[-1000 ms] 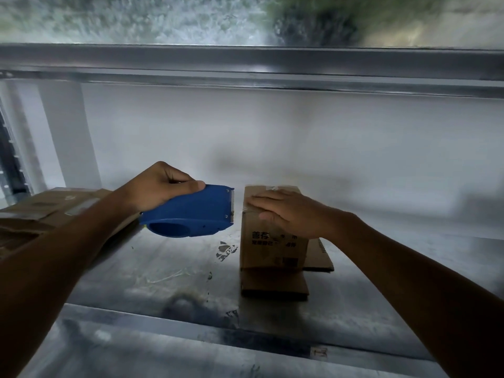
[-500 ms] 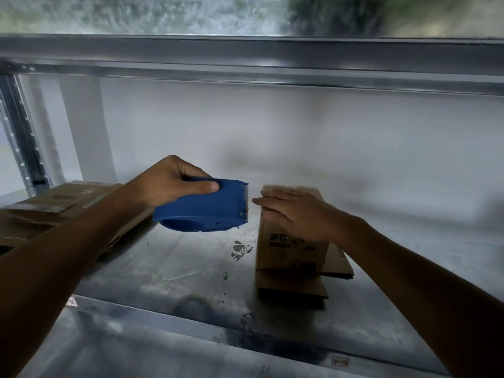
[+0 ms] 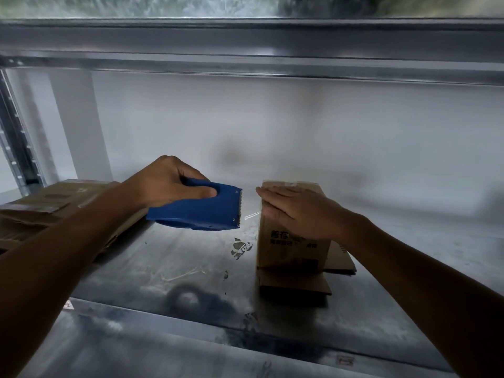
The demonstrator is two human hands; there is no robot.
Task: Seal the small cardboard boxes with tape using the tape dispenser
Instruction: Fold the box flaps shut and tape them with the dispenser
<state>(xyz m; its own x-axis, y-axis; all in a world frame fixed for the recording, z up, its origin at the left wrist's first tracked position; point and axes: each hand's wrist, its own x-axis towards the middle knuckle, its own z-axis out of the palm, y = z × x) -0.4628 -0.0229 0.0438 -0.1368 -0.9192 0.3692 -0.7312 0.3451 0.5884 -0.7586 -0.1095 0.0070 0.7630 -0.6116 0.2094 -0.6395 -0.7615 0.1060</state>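
Left grip (image 3: 169,181) clamped round blue tape dispenser (image 3: 201,211), thumb along its side. Right grip (image 3: 300,211) flat, fingers straight, pressing small cardboard box (image 3: 291,249), upright mid-shelf (image 3: 163,263) nearer front edge. Thin tape strand (image 3: 252,215) links blade and box.

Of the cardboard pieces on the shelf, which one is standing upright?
The small printed box under the right hand. The pieces beneath it and the stack at the left all lie flat.

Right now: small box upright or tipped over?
Upright. The small cardboard box stands on end on flattened cardboard, printed text level; the right hand lies flat against its upper front.
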